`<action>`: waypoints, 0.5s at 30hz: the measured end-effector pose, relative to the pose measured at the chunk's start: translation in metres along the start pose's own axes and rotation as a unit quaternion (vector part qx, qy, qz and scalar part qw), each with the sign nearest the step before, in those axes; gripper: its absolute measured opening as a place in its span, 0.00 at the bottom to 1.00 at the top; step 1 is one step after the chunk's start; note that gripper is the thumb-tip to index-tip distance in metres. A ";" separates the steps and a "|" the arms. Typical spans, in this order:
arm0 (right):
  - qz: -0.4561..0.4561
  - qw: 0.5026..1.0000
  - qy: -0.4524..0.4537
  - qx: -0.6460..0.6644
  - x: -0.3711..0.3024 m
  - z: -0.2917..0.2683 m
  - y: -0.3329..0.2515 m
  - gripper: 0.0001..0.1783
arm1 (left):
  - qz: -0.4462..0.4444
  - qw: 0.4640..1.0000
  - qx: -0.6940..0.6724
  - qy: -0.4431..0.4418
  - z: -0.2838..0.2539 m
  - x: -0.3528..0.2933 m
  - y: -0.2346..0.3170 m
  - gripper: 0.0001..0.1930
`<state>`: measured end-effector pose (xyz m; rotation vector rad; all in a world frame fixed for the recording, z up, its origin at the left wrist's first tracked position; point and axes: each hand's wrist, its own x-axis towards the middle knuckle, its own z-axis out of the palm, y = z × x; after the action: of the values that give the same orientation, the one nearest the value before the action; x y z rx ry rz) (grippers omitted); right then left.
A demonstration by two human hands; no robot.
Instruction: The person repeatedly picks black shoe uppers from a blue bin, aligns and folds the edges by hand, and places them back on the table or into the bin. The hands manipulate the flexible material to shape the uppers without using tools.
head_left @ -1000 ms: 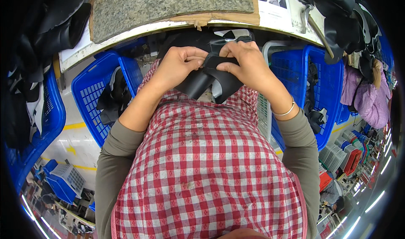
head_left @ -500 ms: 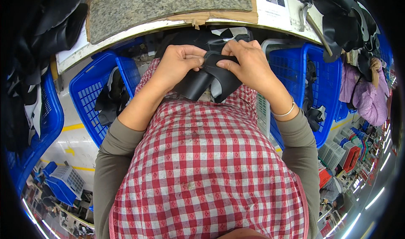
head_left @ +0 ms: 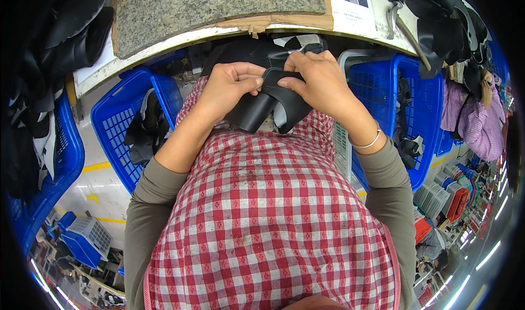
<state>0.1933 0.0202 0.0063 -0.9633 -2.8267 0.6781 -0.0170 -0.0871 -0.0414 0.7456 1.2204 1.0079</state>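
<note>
Over my lap I hold a black leather piece point(head_left: 292, 105), which looks like part of a shoe upper, with a pale lining showing at one lower flap. My left hand point(head_left: 232, 86) pinches its upper left edge between thumb and fingers. My right hand point(head_left: 317, 80) grips the upper right edge, thumb lying on the black face and fingers bent behind it. The two hands are a short way apart, with the piece's curved top edge between them. More black leather pieces point(head_left: 240, 56) lie just beyond my hands, under the table edge.
Ahead is a white worktable point(head_left: 350, 28) bearing a speckled stone slab point(head_left: 219, 12) and a hammer-like tool point(head_left: 407, 34). Black leather is heaped at the table's right end. Blue baskets point(head_left: 117, 124) with black pieces stand at both sides. Another person point(head_left: 476, 118) works at far right.
Both hands keep their grip on the leather piece. My right hand has shifted very slightly left along its top edge; otherwise the piece stays nearly in place.
</note>
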 end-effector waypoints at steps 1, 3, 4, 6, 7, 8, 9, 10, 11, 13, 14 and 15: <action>-0.002 1.000 0.004 -0.002 0.000 0.000 -0.001 0.16 | -0.002 1.000 0.000 0.005 0.000 -0.002 0.000 0.12; -0.021 1.000 0.018 0.007 0.000 0.002 -0.001 0.15 | 0.001 1.000 0.001 0.011 0.000 -0.007 0.001 0.12; -0.019 1.000 0.016 -0.001 0.001 0.003 -0.001 0.15 | -0.014 1.000 -0.010 0.019 0.000 -0.009 0.001 0.12; -0.025 1.000 0.015 -0.003 0.003 0.006 -0.004 0.15 | -0.034 0.998 -0.032 0.038 0.001 -0.011 0.001 0.12; -0.031 0.999 0.011 -0.005 0.004 0.007 -0.006 0.16 | -0.027 0.998 -0.044 0.027 0.001 -0.011 0.000 0.12; -0.037 0.999 0.006 -0.006 0.006 0.009 -0.008 0.16 | -0.030 0.998 -0.048 0.029 0.002 -0.011 -0.001 0.11; -0.038 0.999 0.006 -0.012 0.007 0.009 -0.011 0.17 | -0.027 0.998 -0.057 0.024 0.002 -0.011 -0.001 0.10; -0.048 0.999 0.016 -0.011 0.008 0.009 -0.013 0.18 | -0.036 0.997 -0.064 0.035 0.002 -0.011 -0.002 0.10; -0.054 0.998 0.032 -0.016 0.009 0.008 -0.014 0.19 | -0.036 0.996 -0.073 0.037 0.002 -0.012 -0.002 0.09; -0.020 0.997 0.069 0.000 0.008 0.001 -0.012 0.22 | -0.010 0.997 -0.072 0.035 0.001 -0.015 -0.001 0.08; 0.016 0.996 0.085 0.021 0.006 -0.005 -0.007 0.24 | -0.010 0.998 -0.054 0.043 -0.001 -0.017 0.001 0.08; 0.048 0.992 0.105 0.042 0.003 -0.010 -0.001 0.26 | -0.006 0.997 -0.042 0.059 -0.003 -0.020 0.003 0.08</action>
<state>0.1926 0.0246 0.0160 -1.0919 -2.5645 0.6557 -0.0209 -0.1044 -0.0314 0.6214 1.2739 1.0991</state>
